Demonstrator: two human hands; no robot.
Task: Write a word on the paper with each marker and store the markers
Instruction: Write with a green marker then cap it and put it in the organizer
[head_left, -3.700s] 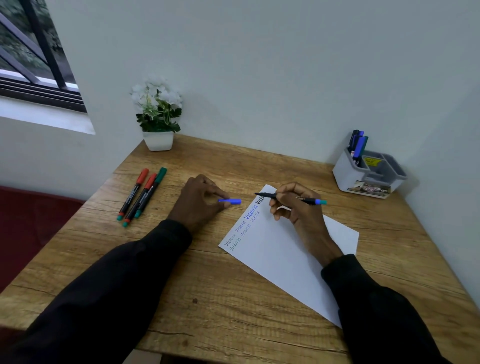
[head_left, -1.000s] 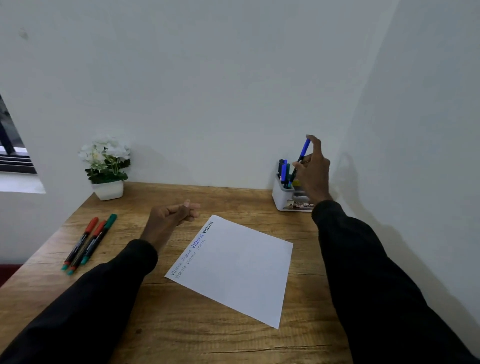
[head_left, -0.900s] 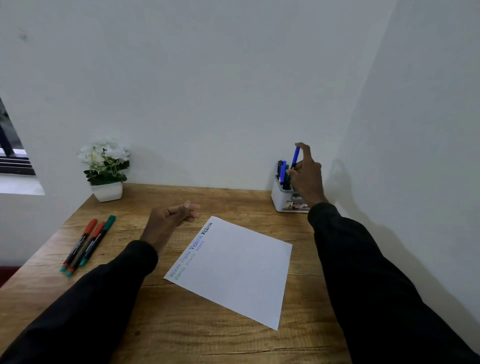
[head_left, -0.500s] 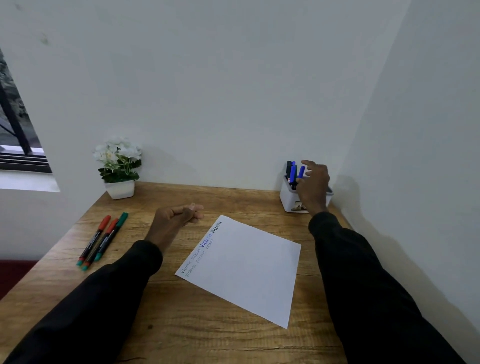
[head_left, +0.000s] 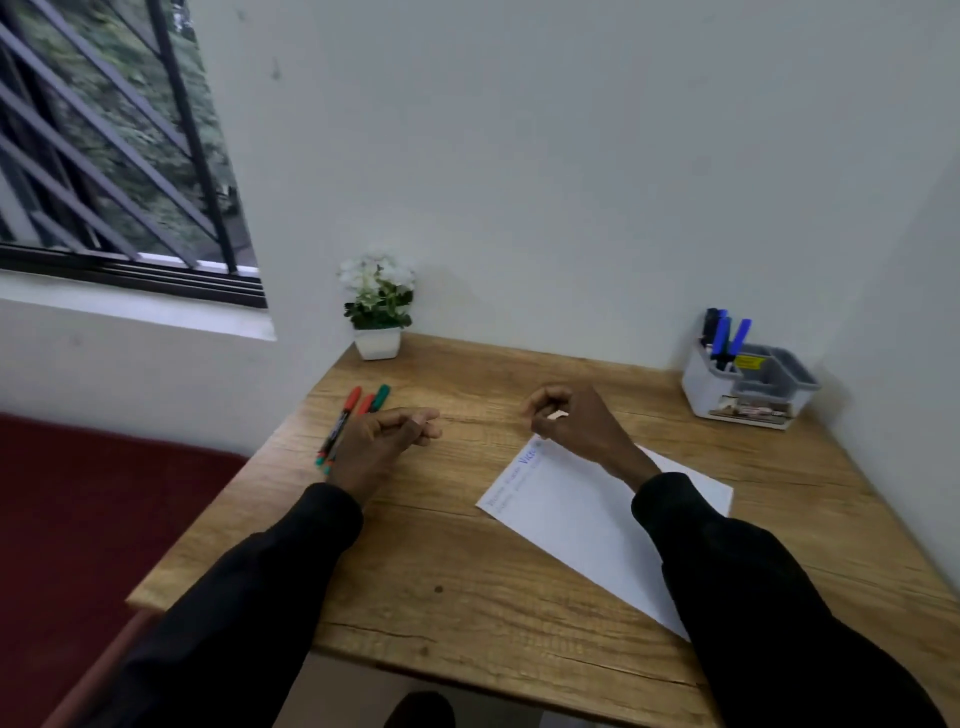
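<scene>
Three markers, two red (head_left: 352, 399) and one green (head_left: 382, 394), lie side by side at the table's left edge. My left hand (head_left: 385, 437) hovers over their lower halves with its fingers loosely curled, holding nothing. The white paper (head_left: 587, 525) lies slanted mid-table with written words along its upper left edge. My right hand (head_left: 576, 427) is above the paper's top corner, fingers loosely curled and empty. Blue markers (head_left: 727, 336) stand in the grey and white organizer (head_left: 779, 382) at the back right.
A small white pot of white flowers (head_left: 378, 306) stands at the table's back left corner. The wooden table (head_left: 467, 587) meets walls behind and on the right. A barred window (head_left: 104, 156) is at upper left; a red surface (head_left: 78, 509) lies below the table's left edge.
My right hand dropped the blue marker into the organizer and pulled back empty to the paper's top corner. My left hand shifted left over the loose markers. The camera turned left.
</scene>
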